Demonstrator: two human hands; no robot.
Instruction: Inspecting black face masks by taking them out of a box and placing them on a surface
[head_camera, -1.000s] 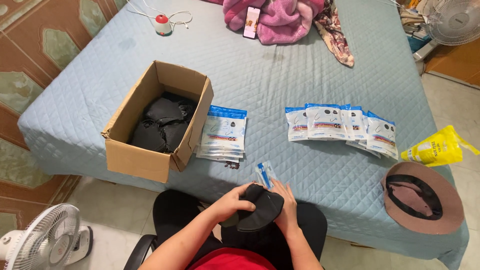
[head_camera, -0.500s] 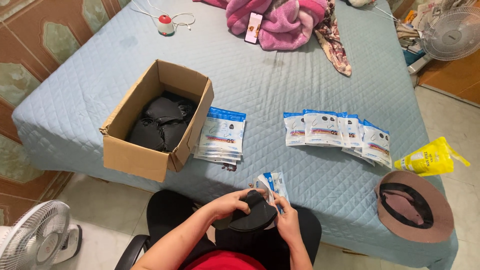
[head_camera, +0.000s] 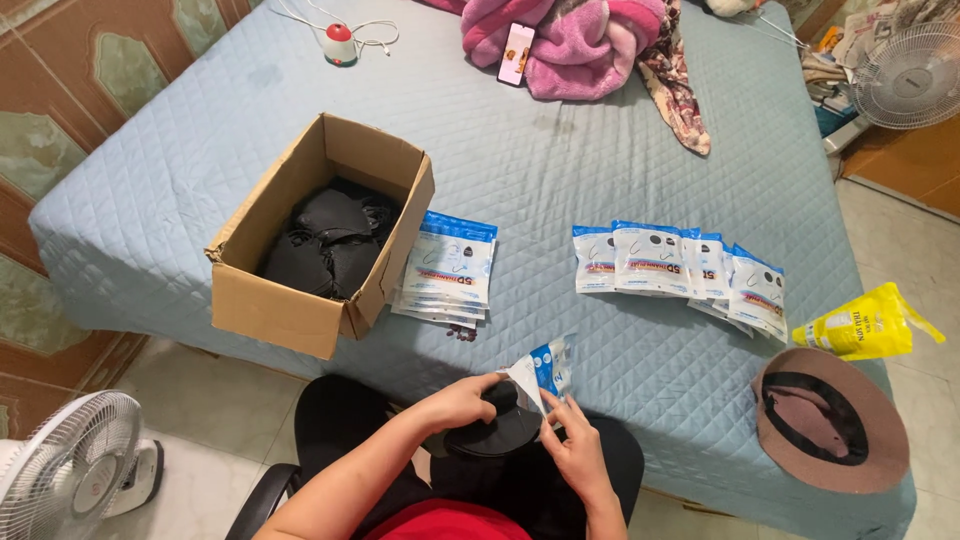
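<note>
My left hand (head_camera: 462, 402) grips a black face mask (head_camera: 497, 432) over my lap. My right hand (head_camera: 572, 446) holds a small blue-and-white pouch (head_camera: 541, 372) by its open edge, and the mask sits partly inside that pouch. An open cardboard box (head_camera: 300, 305) full of black masks (head_camera: 330, 240) stands on the bed at the left. Beside it lies a stack of flat blue-and-white pouches (head_camera: 448, 268). A fanned row of filled pouches (head_camera: 680, 268) lies to the right.
A light blue quilted bed (head_camera: 560, 160) fills the view. A brown hat (head_camera: 828, 418) and a yellow bag (head_camera: 868, 324) lie at its right corner. A pink blanket (head_camera: 580, 45) with a phone (head_camera: 517, 54) is at the back. Fans stand at the lower left (head_camera: 62, 472) and upper right (head_camera: 912, 75).
My hands have pushed the black mask further into the pouch, and the pouch has tilted upright. The view has shifted slightly to the left.
</note>
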